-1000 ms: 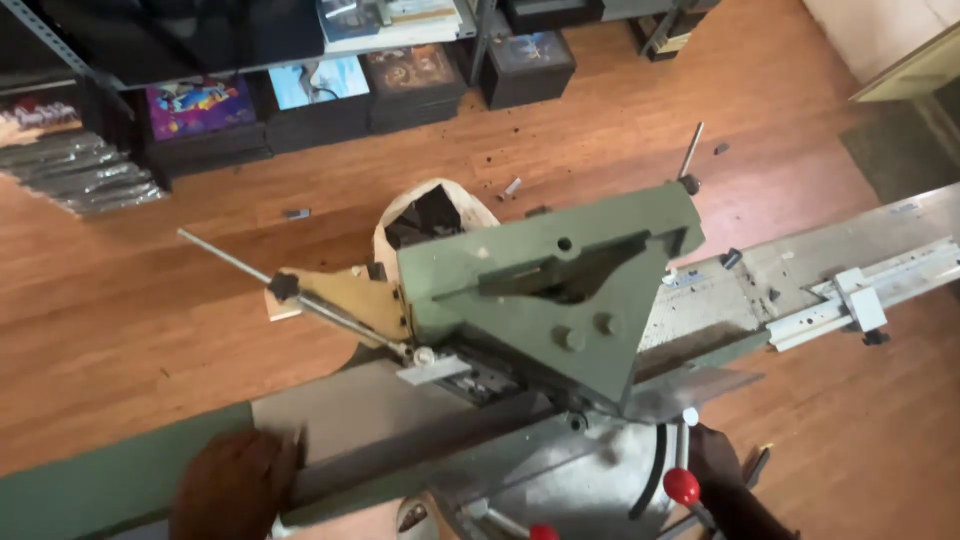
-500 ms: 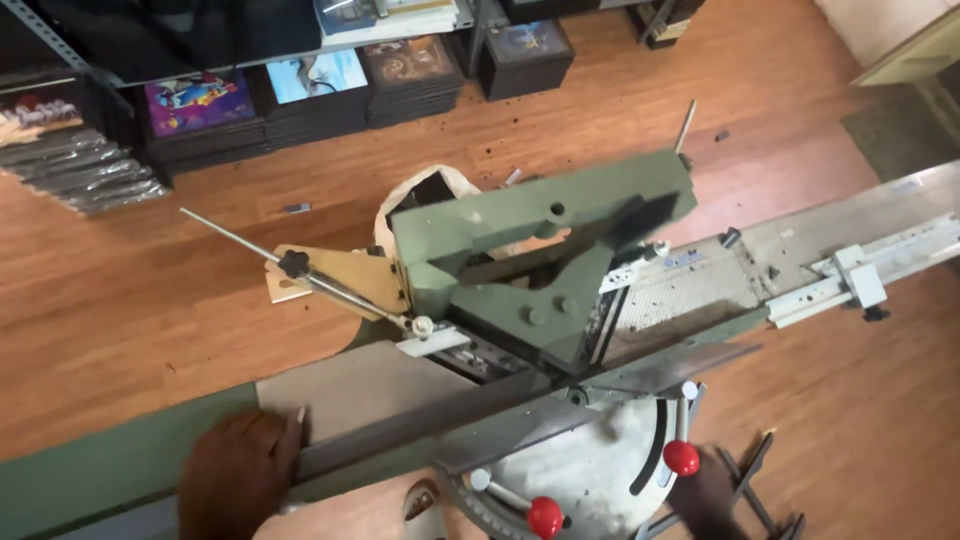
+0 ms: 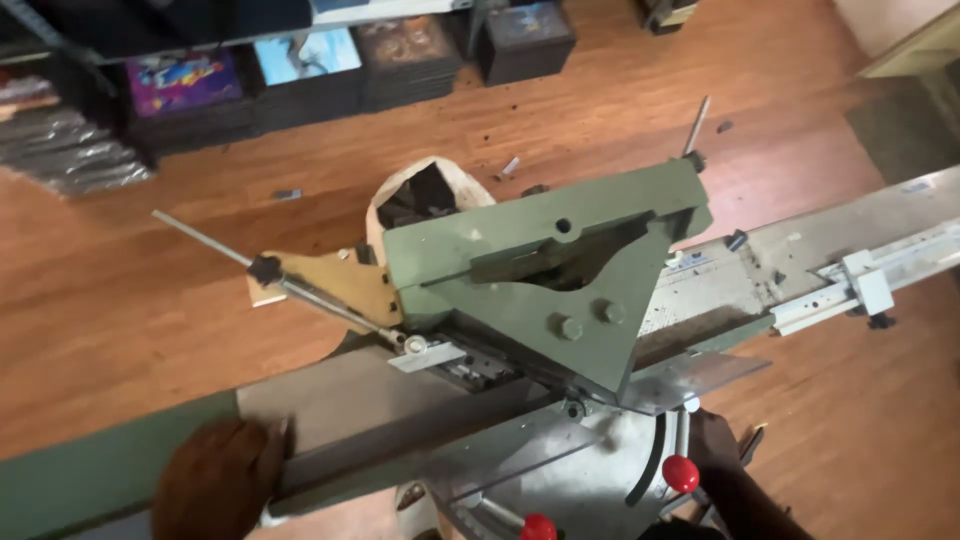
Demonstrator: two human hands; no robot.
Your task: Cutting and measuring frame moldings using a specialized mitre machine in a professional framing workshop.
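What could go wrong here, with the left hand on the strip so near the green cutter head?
1. The left hand presses the long dark moulding strip on the bed; a slip could carry the fingers toward the green triangular metal cutter head.
2. The right hand sits beside the red-knobbed lever; an accidental bump might move it.

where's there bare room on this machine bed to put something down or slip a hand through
Free: the grey bed between the left hand and the green head; also the right rail beyond it. Crowded: under the head, around the red knobs by the right hand.
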